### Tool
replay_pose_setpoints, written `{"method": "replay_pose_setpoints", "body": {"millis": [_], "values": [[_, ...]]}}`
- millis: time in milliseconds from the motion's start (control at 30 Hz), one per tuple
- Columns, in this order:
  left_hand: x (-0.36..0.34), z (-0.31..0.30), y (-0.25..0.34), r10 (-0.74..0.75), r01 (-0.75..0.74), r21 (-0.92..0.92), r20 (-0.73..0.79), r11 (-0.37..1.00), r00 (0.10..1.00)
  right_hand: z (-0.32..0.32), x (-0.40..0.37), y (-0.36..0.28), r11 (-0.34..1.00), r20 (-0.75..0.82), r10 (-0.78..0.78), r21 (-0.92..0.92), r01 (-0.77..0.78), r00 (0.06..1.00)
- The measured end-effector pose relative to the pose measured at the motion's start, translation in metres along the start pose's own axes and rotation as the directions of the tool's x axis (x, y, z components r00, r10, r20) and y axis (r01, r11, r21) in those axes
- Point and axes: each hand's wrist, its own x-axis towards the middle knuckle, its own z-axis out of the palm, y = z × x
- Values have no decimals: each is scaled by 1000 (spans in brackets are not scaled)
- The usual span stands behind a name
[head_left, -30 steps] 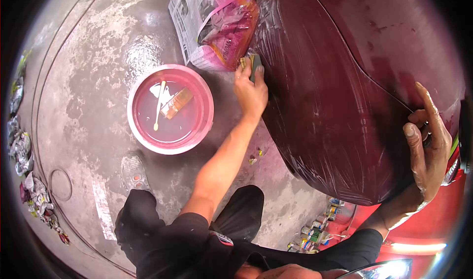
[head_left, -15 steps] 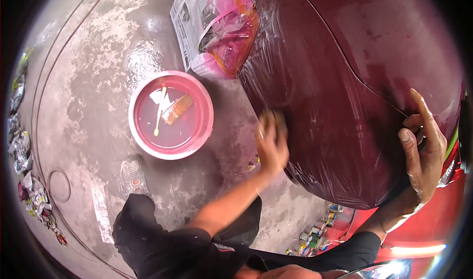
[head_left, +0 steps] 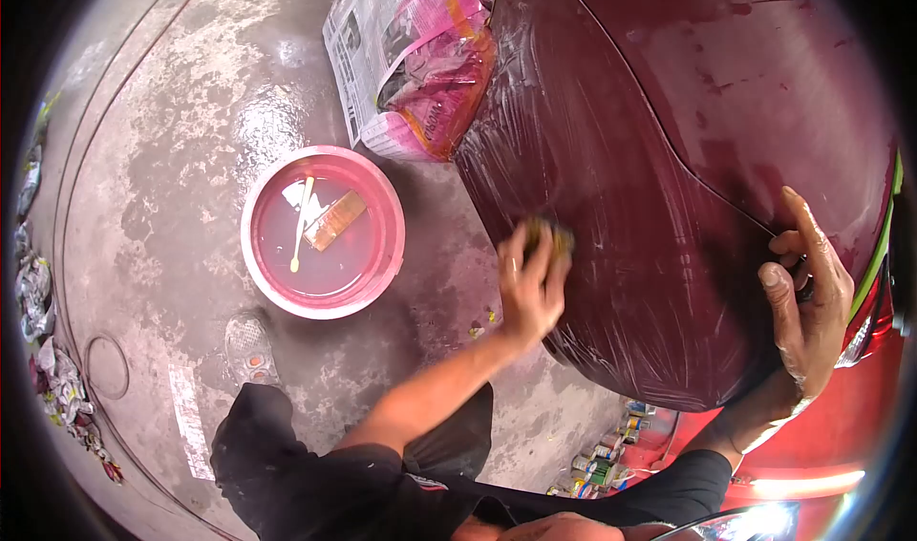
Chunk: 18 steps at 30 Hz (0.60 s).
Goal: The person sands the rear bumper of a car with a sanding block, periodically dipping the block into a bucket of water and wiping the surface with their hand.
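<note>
My left hand (head_left: 533, 288) is closed around a small yellowish-brown, sponge-like pad (head_left: 551, 239), mostly covered by the fingers and slightly blurred. It presses the pad to the left edge of a wet, dark red car body panel (head_left: 630, 283), whose surface carries whitish streaks. Farther right, my right hand (head_left: 810, 302) rests on the same panel near a curved seam. Its index finger is stretched out, the thumb stands apart, and the other fingers are bent. Nothing shows in that hand.
A pink bucket (head_left: 250, 231) of cloudy water stands on the wet concrete floor, holding a brown block (head_left: 338, 220) and a yellowish stick (head_left: 303, 221). Pink-stained newspaper masking (head_left: 430, 73) covers a part beside the panel. Several cans (head_left: 602, 465), a hose (head_left: 72, 159) and crumpled scraps (head_left: 67, 379) lie around.
My left hand has shifted slightly right along the panel with the pad, more of which now shows. The right hand keeps its place on the panel. The whole view has moved a little.
</note>
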Motion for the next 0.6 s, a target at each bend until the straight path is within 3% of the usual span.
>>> {"method": "replay_pose_setpoints", "body": {"millis": [67,133,233,300,367,400,433,500,533,600], "values": [[104,-1,9,48,-41,46,-184,998,982,4,-2,-3,999,-11,26,22,-26,1000],[166,-5,13,54,-40,62,-241,997,969,0,-2,-5,999,8,44,31,-44,999],[126,-7,17,20,-7,84,-155,996,988,2,0,-9,994,-20,43,101,-40,999],[32,-4,36,95,-100,204,34,974,995,-1,1,-11,996,-26,31,80,-29,999],[-5,-3,35,214,-211,-110,22,971,976,-1,1,-8,999,-10,0,38,0,1000],[7,-4,24,246,-242,-65,68,968,967,0,2,-11,999,-20,15,45,-14,1000],[52,-6,26,285,-285,-5,-2,959,959,0,3,-10,999,-22,18,46,-17,1000],[160,-4,21,133,-123,69,-163,990,978,2,3,-10,999,-29,-18,35,19,999],[187,-3,22,146,-127,111,-184,986,972,1,1,-11,999,-9,-18,31,18,1000],[151,-2,25,166,-151,92,-176,984,970,-3,4,-13,1000,16,-15,21,14,1000]]}}
